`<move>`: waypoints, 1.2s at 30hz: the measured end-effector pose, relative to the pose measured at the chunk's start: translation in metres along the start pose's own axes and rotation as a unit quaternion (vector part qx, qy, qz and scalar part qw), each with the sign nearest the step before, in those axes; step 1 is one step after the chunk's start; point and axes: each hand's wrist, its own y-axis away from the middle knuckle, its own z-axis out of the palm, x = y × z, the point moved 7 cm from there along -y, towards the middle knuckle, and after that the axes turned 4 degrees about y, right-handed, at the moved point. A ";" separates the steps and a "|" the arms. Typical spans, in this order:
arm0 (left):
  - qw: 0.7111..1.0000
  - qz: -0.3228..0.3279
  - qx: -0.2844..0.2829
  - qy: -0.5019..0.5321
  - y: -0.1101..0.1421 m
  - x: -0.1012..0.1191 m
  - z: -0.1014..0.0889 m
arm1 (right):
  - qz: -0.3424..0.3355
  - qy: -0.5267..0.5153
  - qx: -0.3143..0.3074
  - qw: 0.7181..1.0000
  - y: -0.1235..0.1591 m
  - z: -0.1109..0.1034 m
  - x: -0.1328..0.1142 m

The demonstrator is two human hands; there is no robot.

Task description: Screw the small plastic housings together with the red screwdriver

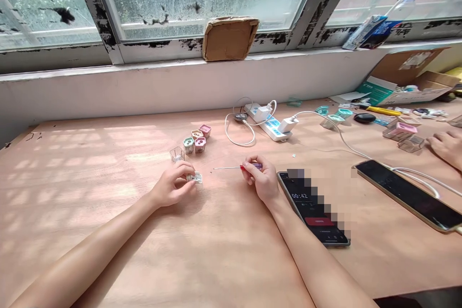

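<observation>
My left hand [173, 185] pinches a small clear plastic part [195, 178] against the wooden tabletop [108, 231]. In my right hand [260, 180] is a precision screwdriver [227, 168] with a purple handle, its thin shaft pointing left towards that part, not touching it. An empty clear cube-shaped case [177, 154] stands just beyond my left hand. Behind it is a tight cluster of small pastel cubes, including a green one [188, 145] and a pink one [200, 145].
A smartphone showing a timer [303, 196] lies right of my right hand. Beyond it are a second phone [404, 195], a power strip [269, 122] with white chargers and cables, and scattered small parts. A co-worker's hand [447, 148] rests at the right edge. A windowsill runs along the table's far side.
</observation>
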 end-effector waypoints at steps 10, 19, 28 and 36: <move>0.979 -0.130 0.050 0.147 -0.012 -0.023 0.014 | 0.019 0.024 0.006 1.000 -0.003 -0.003 0.010; 0.967 -0.186 0.069 0.159 -0.029 -0.029 0.032 | 0.015 0.031 -0.002 0.999 -0.005 0.000 0.013; 0.964 -0.214 0.081 0.133 -0.031 -0.031 0.030 | 0.018 0.074 -0.006 0.997 -0.005 0.001 0.013; 0.965 -0.219 0.073 0.123 -0.033 -0.031 0.032 | 0.024 0.074 -0.006 0.997 -0.005 0.002 0.012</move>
